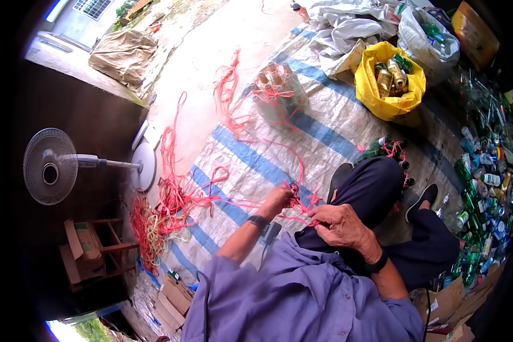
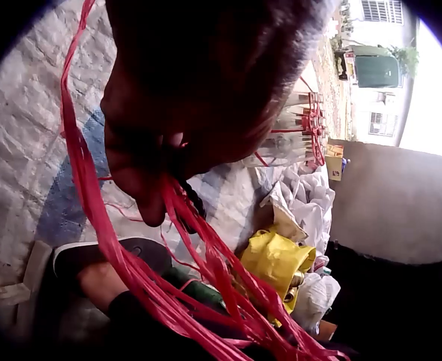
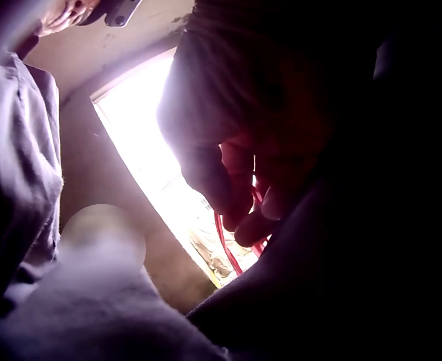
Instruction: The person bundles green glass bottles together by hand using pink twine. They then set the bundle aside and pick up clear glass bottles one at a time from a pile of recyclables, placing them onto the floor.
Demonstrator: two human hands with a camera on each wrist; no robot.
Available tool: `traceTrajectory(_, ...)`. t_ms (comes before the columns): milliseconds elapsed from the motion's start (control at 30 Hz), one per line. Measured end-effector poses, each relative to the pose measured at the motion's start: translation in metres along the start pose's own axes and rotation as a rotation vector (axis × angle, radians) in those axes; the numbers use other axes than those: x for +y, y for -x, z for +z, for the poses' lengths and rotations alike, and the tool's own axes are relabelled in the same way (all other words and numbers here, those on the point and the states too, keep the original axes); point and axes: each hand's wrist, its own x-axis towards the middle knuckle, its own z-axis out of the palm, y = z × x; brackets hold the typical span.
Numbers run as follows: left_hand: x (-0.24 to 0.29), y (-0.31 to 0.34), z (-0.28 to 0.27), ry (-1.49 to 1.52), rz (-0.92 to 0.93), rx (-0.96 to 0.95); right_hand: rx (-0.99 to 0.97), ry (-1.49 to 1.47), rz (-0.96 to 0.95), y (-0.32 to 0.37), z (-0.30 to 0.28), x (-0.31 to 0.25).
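Note:
Pink plastic twine (image 1: 305, 206) runs between the two hands above the lap. The left hand (image 1: 279, 199) pinches some of it beside a small dark thing; in the left wrist view its curled fingers hold several flat pink strands (image 2: 221, 278). The right hand (image 1: 341, 227), just to the right, pinches the twine with thumb and fingers; the right wrist view shows this hand (image 3: 243, 150) dark against bright light, red strands (image 3: 227, 244) passing by its fingertips. What the small dark thing is cannot be told.
A tangled twine heap (image 1: 168, 196) lies left on the striped sheet (image 1: 239, 154). Ahead stand tied clear bottles (image 1: 279, 97) and a yellow bag (image 1: 370, 91) of cans. Tied green bottles (image 1: 376, 149) lie by the knee, loose bottles (image 1: 479, 216) at right. A fan (image 1: 50, 165) stands left.

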Motion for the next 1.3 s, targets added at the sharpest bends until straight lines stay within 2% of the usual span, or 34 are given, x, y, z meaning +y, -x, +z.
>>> traceTrajectory(33,-0.010,-0.001,-0.010,-0.173,-0.055,-0.050,-0.018,-0.007,0.008,0.000,0.000,0.000)
traceTrajectory(67,-0.012,-0.004,-0.010,-0.171,-0.057,-0.051,-0.019,-0.008,0.010,0.000,0.001,-0.001)
traceTrajectory(133,-0.022,-0.012,-0.012,0.157,-0.221,0.001,0.024,-0.009,-0.005,-0.002,0.002,-0.002)
traceTrajectory(167,-0.027,-0.016,-0.015,0.158,-0.222,0.001,0.023,-0.008,-0.004,-0.002,0.001,-0.004)
traceTrajectory(233,-0.046,-0.027,-0.026,-0.160,0.037,-0.030,0.047,-0.054,-0.016,-0.003,-0.001,-0.007)
traceTrajectory(367,-0.058,-0.033,-0.044,-0.336,0.148,0.052,0.132,-0.123,-0.058,-0.003,0.001,-0.005)
traceTrajectory(433,-0.025,-0.011,-0.036,-0.011,-0.160,0.211,0.013,-0.205,0.014,-0.001,-0.006,-0.006)
traceTrajectory(467,-0.026,-0.009,-0.042,-0.012,-0.160,0.212,0.013,-0.206,0.014,0.000,-0.005,-0.004)
traceTrajectory(533,-0.052,-0.017,-0.068,-0.051,0.173,0.100,0.010,-0.238,0.023,0.002,-0.004,0.000)
traceTrajectory(567,-0.061,-0.022,-0.084,-0.473,0.092,0.134,0.009,-0.239,0.023,0.003,-0.003,0.000)
traceTrajectory(600,-0.050,-0.016,-0.087,-0.474,0.094,0.137,0.012,-0.236,0.034,0.003,-0.003,-0.001)
traceTrajectory(667,-0.010,-0.006,-0.090,-0.953,0.171,0.076,0.014,-0.235,0.040,0.003,-0.002,-0.001)
traceTrajectory(700,-0.004,-0.017,-0.107,-1.039,0.264,0.104,0.015,-0.221,0.034,0.003,-0.002,0.000)
traceTrajectory(733,0.019,-0.025,-0.123,-1.550,0.511,0.083,0.015,-0.208,0.028,0.003,-0.002,0.000)
traceTrajectory(767,0.040,-0.038,-0.137,-1.306,0.112,0.205,0.014,-0.209,0.024,0.002,0.000,0.001)
traceTrajectory(800,0.056,-0.057,-0.173,-1.490,0.278,0.289,0.047,-0.208,-0.006,0.000,0.002,0.002)
traceTrajectory(833,0.075,-0.077,-0.216,-0.722,0.372,0.326,0.080,-0.206,-0.036,0.000,0.003,0.002)
traceTrajectory(867,0.144,-0.049,-0.203,-0.580,0.403,0.417,0.079,-0.206,-0.036,-0.001,0.004,0.001)
traceTrajectory(900,0.193,-0.057,-0.246,-0.395,0.526,0.454,0.084,-0.178,-0.039,-0.002,0.003,0.000)
traceTrajectory(933,0.266,-0.003,-0.179,-0.007,0.807,0.445,0.089,-0.149,-0.041,-0.003,0.004,-0.001)
traceTrajectory(967,0.308,-0.013,-0.219,0.057,0.879,0.522,0.088,-0.149,-0.040,-0.003,0.005,-0.001)
traceTrajectory(1000,0.355,0.007,-0.212,0.075,1.102,0.456,0.099,-0.132,-0.046,-0.003,0.006,0.000)
traceTrajectory(1067,0.420,0.032,-0.227,0.131,1.222,0.460,0.113,-0.114,-0.054,-0.005,0.006,0.000)
traceTrajectory(1133,0.439,0.046,-0.216,0.041,1.174,0.475,0.069,-0.070,0.034,-0.007,0.007,-0.002)
traceTrajectory(1167,0.431,0.045,-0.208,-0.010,1.093,0.519,0.068,-0.072,0.032,-0.008,0.008,-0.002)
traceTrajectory(1200,0.410,0.032,-0.221,-0.031,1.051,0.495,0.072,-0.057,0.030,-0.009,0.009,-0.002)
traceTrajectory(1267,0.357,0.012,-0.210,-0.003,0.896,0.510,0.073,-0.039,0.026,-0.011,0.010,-0.003)
traceTrajectory(1300,0.312,-0.019,-0.237,-0.531,1.076,0.549,0.075,-0.036,-0.014,-0.011,0.010,-0.003)
